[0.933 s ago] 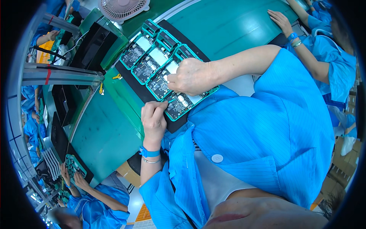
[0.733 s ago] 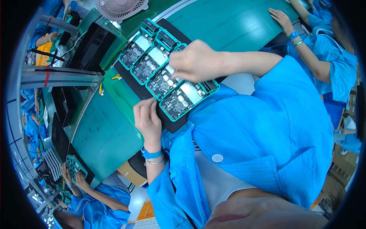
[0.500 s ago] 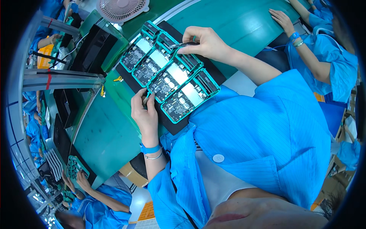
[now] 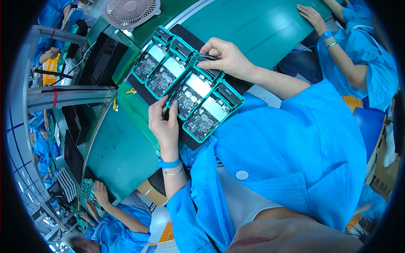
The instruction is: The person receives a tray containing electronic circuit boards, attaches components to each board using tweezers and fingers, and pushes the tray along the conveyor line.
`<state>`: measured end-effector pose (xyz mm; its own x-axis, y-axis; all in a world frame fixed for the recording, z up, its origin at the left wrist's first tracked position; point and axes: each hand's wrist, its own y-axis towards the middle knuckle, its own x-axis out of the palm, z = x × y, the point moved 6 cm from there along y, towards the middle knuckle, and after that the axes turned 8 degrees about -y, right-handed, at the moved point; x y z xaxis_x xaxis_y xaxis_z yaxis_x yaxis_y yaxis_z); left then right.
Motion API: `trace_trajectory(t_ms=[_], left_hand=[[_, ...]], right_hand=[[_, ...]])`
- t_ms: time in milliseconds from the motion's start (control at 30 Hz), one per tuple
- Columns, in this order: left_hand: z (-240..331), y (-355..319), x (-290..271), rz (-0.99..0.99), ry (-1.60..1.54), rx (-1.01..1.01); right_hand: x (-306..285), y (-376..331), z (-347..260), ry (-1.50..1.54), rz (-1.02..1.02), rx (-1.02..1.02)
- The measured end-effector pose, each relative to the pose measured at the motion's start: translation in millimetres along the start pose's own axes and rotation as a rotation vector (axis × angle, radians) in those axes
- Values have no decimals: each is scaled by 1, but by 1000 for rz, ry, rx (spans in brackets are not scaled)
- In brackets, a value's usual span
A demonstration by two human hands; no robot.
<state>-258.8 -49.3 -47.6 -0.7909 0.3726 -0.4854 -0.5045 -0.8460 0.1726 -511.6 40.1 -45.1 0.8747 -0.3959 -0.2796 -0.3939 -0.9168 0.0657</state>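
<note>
Teal-framed circuit unit (image 4: 195, 90), third from left of four, over black mat (image 4: 184, 33): long axis lower-left to upper-right, between hands. Left hand (image 4: 164, 123): narrow, gripping lower-left end. Right hand (image 4: 228, 61): narrow, pinching upper-right end. Neither nearer.

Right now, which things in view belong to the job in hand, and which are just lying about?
In the job:
Third green-framed circuit board from the left
Left hand, at its lower-left end
Right hand, at its upper-right end
Other three framed boards
Black mat beneath them

Apparently just about:
Two small yellow pieces
Fan, untouched by either hand
</note>
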Motion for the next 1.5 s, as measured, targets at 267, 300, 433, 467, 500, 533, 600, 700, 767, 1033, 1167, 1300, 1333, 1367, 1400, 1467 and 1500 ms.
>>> trace_trajectory(t_ms=[267,300,433,467,500,533,600,700,767,1033,1167,1300,1333,1367,1400,1467,1500], left_hand=[[25,15,23,-25,256,485],[25,15,23,-9,262,486],[23,14,25,23,286,479],[24,14,25,23,288,480],[25,14,24,39,301,488],[26,14,24,56,315,497],[26,14,24,59,321,503],[24,14,25,53,308,497],[23,15,25,49,294,486],[24,18,24,-37,358,498],[22,-1,14,87,304,494],[-2,-32,-22,222,319,181],[-10,-39,-28,213,292,52],[-10,-48,-32,214,295,52],[-13,-55,-33,178,289,5],[-12,-64,-29,157,288,-47],[-5,-67,-23,139,256,-20]], right_hand=[[-3,-2,-1,-21,-25,20],[-5,-3,4,-2,-19,9],[-11,-6,16,119,-11,41],[-12,-7,17,121,-11,40],[-14,-9,20,153,-10,54],[-14,-10,24,185,-8,67],[-15,-10,27,220,7,43],[-19,-10,27,234,38,14],[-22,-9,27,216,50,5],[-34,5,35,-416,222,-5],[-28,8,43,-489,200,15],[-25,12,51,-314,159,107],[-26,13,54,-217,167,140],[-25,14,57,-117,171,171],[-24,16,59,-114,170,170],[-20,23,62,-75,165,154],[-18,26,62,-71,160,149]])
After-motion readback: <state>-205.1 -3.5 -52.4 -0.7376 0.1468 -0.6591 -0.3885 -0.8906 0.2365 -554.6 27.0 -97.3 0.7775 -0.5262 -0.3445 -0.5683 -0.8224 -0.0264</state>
